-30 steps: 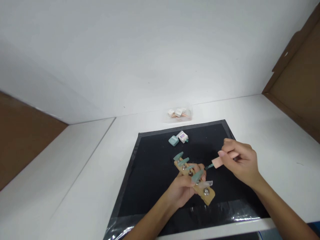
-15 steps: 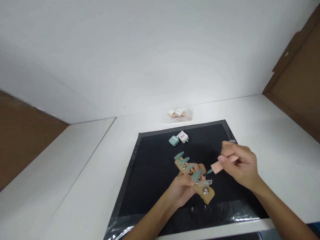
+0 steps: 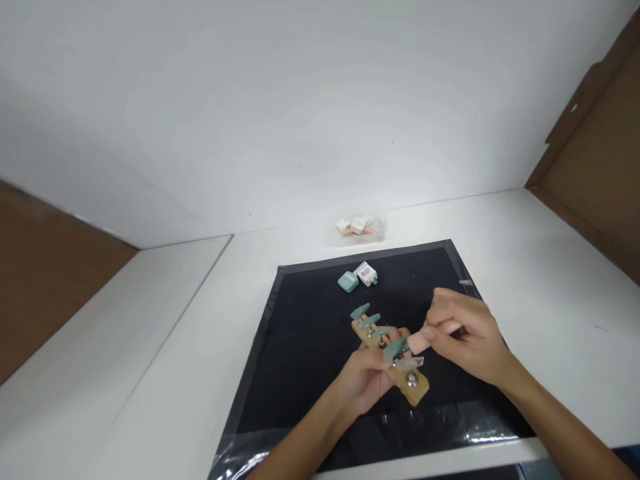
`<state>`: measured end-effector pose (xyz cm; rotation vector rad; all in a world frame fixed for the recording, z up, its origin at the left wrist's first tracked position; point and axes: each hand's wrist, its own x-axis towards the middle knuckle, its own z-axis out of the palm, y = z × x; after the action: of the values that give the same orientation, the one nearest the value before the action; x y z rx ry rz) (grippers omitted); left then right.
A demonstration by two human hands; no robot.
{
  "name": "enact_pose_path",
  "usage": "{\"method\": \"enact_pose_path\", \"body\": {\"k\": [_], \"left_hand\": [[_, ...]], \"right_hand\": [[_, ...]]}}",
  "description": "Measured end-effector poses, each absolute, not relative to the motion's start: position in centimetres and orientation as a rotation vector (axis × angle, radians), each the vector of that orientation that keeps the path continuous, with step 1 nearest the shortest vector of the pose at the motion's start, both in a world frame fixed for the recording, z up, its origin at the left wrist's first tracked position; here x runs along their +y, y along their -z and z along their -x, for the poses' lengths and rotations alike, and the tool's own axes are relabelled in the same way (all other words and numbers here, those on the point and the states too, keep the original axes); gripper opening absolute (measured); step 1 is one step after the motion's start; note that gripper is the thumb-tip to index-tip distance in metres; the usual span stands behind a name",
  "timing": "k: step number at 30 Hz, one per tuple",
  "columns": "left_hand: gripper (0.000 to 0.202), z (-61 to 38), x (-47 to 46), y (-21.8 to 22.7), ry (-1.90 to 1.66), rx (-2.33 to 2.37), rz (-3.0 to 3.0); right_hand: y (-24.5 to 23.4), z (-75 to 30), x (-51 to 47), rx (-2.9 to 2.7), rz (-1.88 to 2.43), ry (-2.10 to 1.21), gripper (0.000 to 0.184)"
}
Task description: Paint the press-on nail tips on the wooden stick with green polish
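Observation:
My left hand (image 3: pixel 364 381) grips a small wooden holder (image 3: pixel 416 390) from below, over the black mat (image 3: pixel 300 360). Several false nail tips stand on metal pegs along the holder; most are teal (image 3: pixel 360 311), and the one nearest me is clear (image 3: pixel 414 363). My right hand (image 3: pixel 465 337) pinches a pink nail polish brush cap (image 3: pixel 418 343). Its brush end touches a teal nail tip (image 3: pixel 396 348) near the middle of the holder.
A teal polish bottle (image 3: pixel 347 281) and a white bottle (image 3: pixel 366 273) lie at the mat's far edge. A clear tray (image 3: pixel 359 228) with small white items sits behind them by the white wall. Brown cardboard panels (image 3: pixel 595 167) stand at right and left.
My right hand has moved left and a little down, bringing the brush from beside the holder onto a teal nail tip. My left hand and the holder have barely moved.

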<state>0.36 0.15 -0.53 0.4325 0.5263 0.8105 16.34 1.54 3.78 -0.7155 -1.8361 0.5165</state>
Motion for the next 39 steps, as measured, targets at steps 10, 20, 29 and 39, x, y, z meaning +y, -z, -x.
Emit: {"method": "enact_pose_path", "body": {"k": [10,20,29,39], "left_hand": [[0.022,0.0,0.0,1.0,-0.806,0.480,-0.480],[0.017,-0.5,0.2,0.2,-0.746,0.601,-0.510],[0.009,-0.7,0.3,0.6,-0.759,0.648,-0.546],[0.008,-0.7,0.3,0.5,-0.736,0.662,-0.589]], "right_hand": [[-3.2,-17.0,1.7,-1.793,0.783,-0.405,0.021],[-4.0,-17.0,1.9,-1.844,0.623,-0.591,0.021],[-4.1,-17.3,1.9,-1.907,0.696,-0.400,0.022],[-4.1,-17.3,2.0,-1.896,0.725,-0.479,0.023]]}}
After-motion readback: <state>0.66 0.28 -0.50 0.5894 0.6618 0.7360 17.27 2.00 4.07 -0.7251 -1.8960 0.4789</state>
